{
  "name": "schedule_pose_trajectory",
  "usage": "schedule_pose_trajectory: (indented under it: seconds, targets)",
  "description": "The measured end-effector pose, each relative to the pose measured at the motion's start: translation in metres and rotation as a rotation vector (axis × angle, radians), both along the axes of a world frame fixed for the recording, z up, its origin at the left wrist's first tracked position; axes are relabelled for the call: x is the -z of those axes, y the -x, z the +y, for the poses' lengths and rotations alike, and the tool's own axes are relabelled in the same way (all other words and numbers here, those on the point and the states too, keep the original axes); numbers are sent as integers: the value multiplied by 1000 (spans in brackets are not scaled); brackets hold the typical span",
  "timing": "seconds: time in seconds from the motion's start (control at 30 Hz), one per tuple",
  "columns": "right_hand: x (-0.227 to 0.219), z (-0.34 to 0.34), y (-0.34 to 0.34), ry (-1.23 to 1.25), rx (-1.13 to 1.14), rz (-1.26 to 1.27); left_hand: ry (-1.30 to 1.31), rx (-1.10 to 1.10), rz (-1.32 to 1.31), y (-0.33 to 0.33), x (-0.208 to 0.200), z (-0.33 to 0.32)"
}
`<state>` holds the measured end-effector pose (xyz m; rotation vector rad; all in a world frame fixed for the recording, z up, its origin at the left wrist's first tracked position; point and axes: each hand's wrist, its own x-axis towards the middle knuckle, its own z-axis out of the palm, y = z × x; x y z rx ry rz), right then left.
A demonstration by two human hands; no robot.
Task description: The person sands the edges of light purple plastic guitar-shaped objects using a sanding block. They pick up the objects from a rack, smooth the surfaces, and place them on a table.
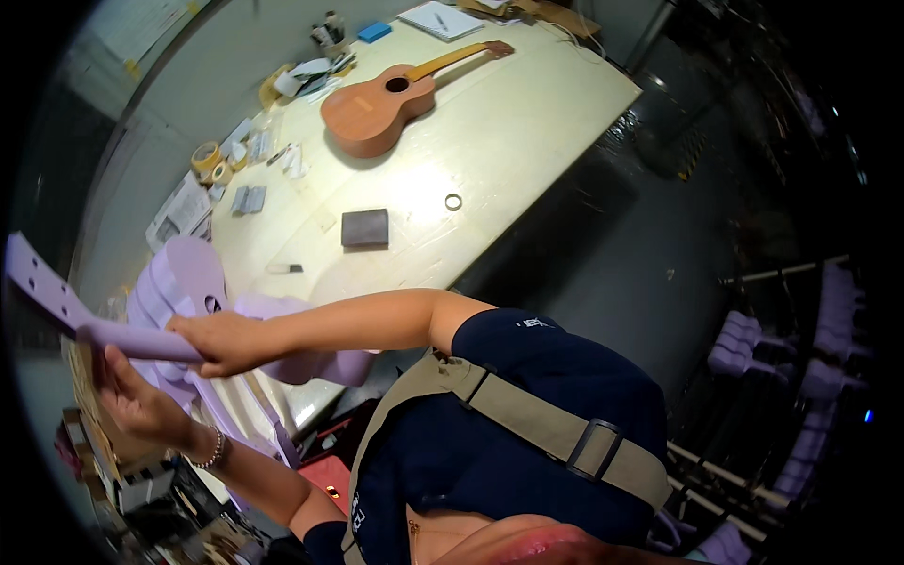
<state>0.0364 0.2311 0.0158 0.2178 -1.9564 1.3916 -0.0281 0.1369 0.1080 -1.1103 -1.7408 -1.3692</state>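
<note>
Right hand [221,344]: clenched round the purple neck [155,343]
Left hand [141,405]: half-open against its underside
Cup [337,50]: well beyond the grip, holding dark items [330,25]

Obstacles: purple neck [141,342], one, spanning from the left hand [141,407] to the right hand [221,341], barring direct passage between them; purple body [330,367], one, beneath the right forearm [358,318]; purple instrument shells [188,268], grouped just beyond the right hand. Free room: broad tabletop [527,160] past the right forearm, passable around the dark block [365,229], nearer the right hand, then small ring [446,202], then brown ukulele [353,122]. Tape rolls [215,165], beyond the shells, narrow the wall-side route.
</note>
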Motion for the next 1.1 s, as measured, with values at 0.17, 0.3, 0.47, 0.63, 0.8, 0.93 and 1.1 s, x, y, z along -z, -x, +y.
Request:
schedule_pose_trajectory:
  seconds: [0.17, 0.3, 0.47, 0.63, 0.8, 0.93, 1.1]
  targets:
    - [4, -3, 6, 33, 23, -128, 166, 4, -1, -6, -20, -11]
    - [-3, -13, 5, 90, -38, -141, 115, 192, -172, -8, -38, -24]
    - [-6, -20, 4, 5, 10, -87, 414, 319, -321, 6, -63, -45]
    - [-5, -21, 1, 28, -34, -181, 666, 448, -229, 26, -83, -47]
    - [-5, -11, 1, 66, -57, -218, 447, 101, 213, 0, -66, -30]
    - [-1, -6, 3, 21, -123, -146, 220, 66, 383, 1, -36, -29]
    - [2, -7, 11, 91, -180, -26, 92, 25, 501, 18, -27, -24]
